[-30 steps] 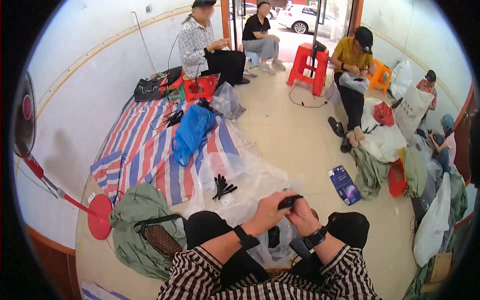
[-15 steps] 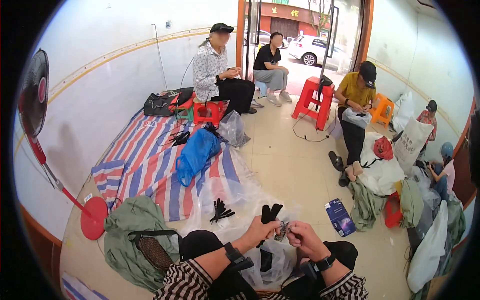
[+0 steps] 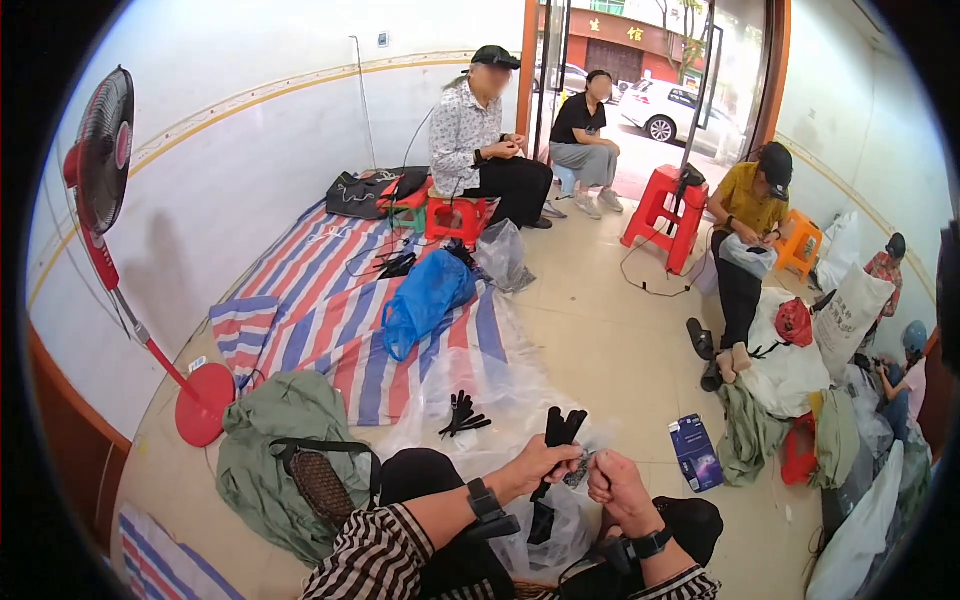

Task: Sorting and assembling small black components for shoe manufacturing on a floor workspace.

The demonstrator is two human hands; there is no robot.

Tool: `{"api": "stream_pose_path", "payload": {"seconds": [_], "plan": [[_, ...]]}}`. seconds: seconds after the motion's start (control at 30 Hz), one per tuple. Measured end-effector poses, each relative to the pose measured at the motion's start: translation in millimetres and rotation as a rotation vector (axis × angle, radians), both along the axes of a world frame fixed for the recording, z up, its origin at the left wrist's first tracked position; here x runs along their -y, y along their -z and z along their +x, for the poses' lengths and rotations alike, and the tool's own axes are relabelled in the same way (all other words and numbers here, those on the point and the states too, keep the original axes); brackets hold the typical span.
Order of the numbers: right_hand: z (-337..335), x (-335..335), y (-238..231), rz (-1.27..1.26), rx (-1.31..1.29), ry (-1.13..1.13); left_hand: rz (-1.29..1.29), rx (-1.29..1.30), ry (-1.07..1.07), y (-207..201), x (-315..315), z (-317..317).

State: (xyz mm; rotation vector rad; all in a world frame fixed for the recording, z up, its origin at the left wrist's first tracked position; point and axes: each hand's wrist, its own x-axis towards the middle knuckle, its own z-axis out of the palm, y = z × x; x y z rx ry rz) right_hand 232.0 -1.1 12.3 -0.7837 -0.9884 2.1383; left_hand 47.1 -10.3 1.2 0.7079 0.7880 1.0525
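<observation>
In front of my knees my left hand (image 3: 545, 463) is closed round a black knitted glove (image 3: 565, 425), whose fingers stick up above my grip. My right hand (image 3: 615, 487) is a fist close beside it, thumb and forefinger pinched together. Whatever those fingers pinch is too small to make out. A greyish patterned bit shows between the hands. In my lap below lies a clear plastic bag (image 3: 575, 535) with something black inside. More black gloves (image 3: 463, 416) lie on a plastic sheet (image 3: 415, 435) ahead of my left hand.
A green cloth bag (image 3: 265, 430) lies at my left, near a red standing fan (image 3: 205, 400). Ahead are a striped tarp (image 3: 310, 300) and a blue bag (image 3: 425, 300). A dark blue packet (image 3: 695, 453) lies on the floor at right. Several people sit around the room.
The whole view has shifted, so the room sits farther right. My right fist has turned and come slightly away from my left hand, which keeps its grip on the glove.
</observation>
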Motion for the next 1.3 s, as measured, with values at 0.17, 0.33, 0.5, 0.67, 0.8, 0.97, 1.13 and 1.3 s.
{"api": "stream_pose_path", "payload": {"seconds": [0.17,0.33,0.5,0.67,0.8,0.97,1.13,1.3], "plan": [[-14.6,7.3,0.7,0.150,0.188,0.227,-0.012,0.033,-0.007,1.5,-2.6,1.4],[-20.0,14.0,-2.8,0.171,0.223,0.290,0.015,0.007,0.017,1.1,0.9,5.1],[-23.8,13.6,1.8,0.214,0.190,0.332,-0.002,-0.032,0.026,10.0,4.7,10.8],[-17.2,8.7,9.0,0.272,0.261,0.358,0.019,-0.097,0.030,5.6,4.7,13.8],[-18.3,4.3,12.1,0.591,0.391,0.468,-0.073,0.014,0.023,4.5,-1.0,10.6],[-19.2,17.9,11.3,0.819,0.624,0.335,-0.073,0.034,0.028,6.0,1.6,2.5],[-19.9,21.1,10.2,0.646,0.447,0.297,-0.056,0.026,0.041,4.1,6.8,-0.7],[-13.5,15.3,-0.4,0.431,0.471,0.207,0.019,-0.114,0.021,-5.6,2.5,-1.3]]}}
